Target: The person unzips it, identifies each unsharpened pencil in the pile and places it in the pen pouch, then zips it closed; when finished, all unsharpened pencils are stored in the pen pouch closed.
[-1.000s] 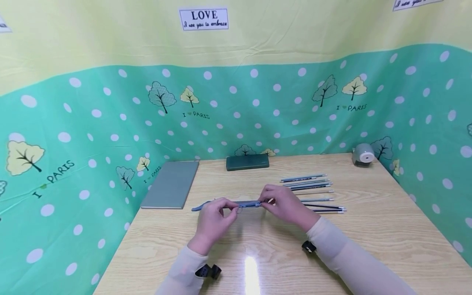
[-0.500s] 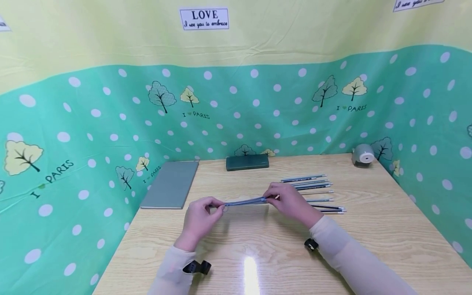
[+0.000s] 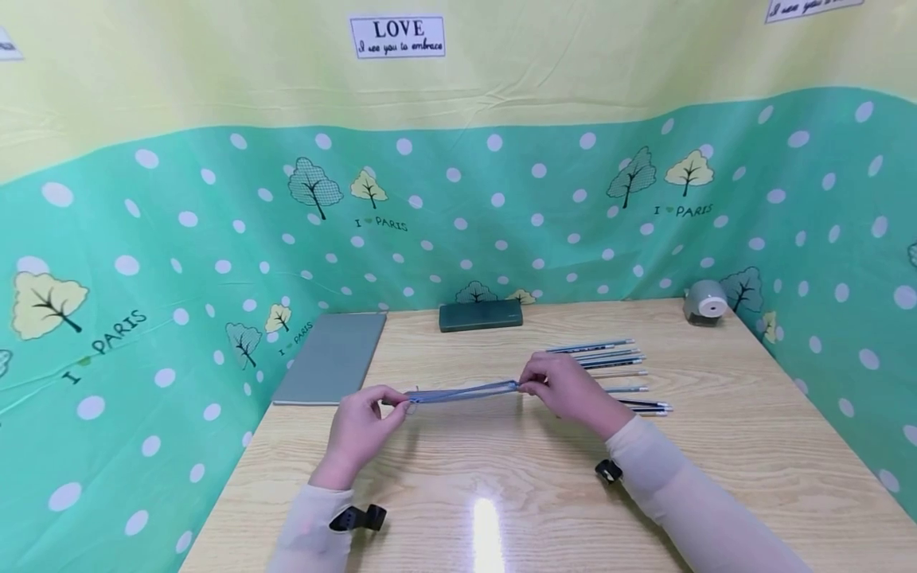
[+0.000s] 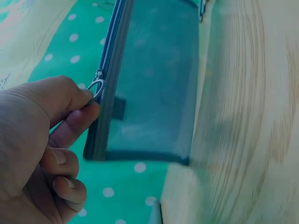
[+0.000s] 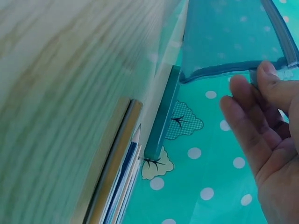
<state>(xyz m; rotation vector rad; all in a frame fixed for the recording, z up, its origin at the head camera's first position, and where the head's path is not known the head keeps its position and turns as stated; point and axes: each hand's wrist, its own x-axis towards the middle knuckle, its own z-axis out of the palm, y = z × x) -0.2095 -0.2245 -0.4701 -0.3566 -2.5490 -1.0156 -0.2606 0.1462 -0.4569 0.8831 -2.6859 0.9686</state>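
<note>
Two hands held one see-through blue pouch (image 4: 149, 84) between them, stretched over the one wooden table (image 3: 537, 493); whether its bottom edge touched the wood could not be told. Thumb and forefinger of the left hand (image 3: 361, 430) pinched one metal ring (image 4: 102, 83) on the zip, with the other fingers bent inward. The right hand (image 3: 569, 390) pinched one small tab (image 5: 253, 78) at the pouch's opposite end between thumb and finger, its other fingers only loosely bent. More than five pencils (image 3: 609, 364) lay beside and partly behind that hand, overlapping too much for an exact count. One grey notebook (image 3: 332, 358) lay beyond the left hand, one dark green case (image 3: 480, 316) near the back edge, and one small grey device (image 3: 705, 302) with one round white front at the far right.
</note>
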